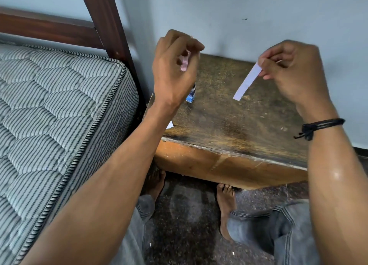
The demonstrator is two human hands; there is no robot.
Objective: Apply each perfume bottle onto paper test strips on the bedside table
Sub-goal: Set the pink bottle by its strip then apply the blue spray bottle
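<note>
My left hand [175, 65] is raised above the left part of the worn wooden bedside table [239, 129] and is closed around a small pink perfume bottle [184, 62], which is blurred and mostly hidden by my fingers. My right hand [292, 73] pinches the top end of a white paper test strip [248, 81], which hangs slanted down to the left above the table. A small blue perfume bottle [190, 95] stands on the table, partly behind my left wrist. A corner of another white strip [169, 124] shows beside my left forearm.
A striped mattress [59, 115] on a dark wooden bed frame [107, 25] sits close to the table's left side. A pale wall [258, 15] backs the table. My bare feet [226, 207] and jeans-covered knees are below the table's front edge on a speckled floor.
</note>
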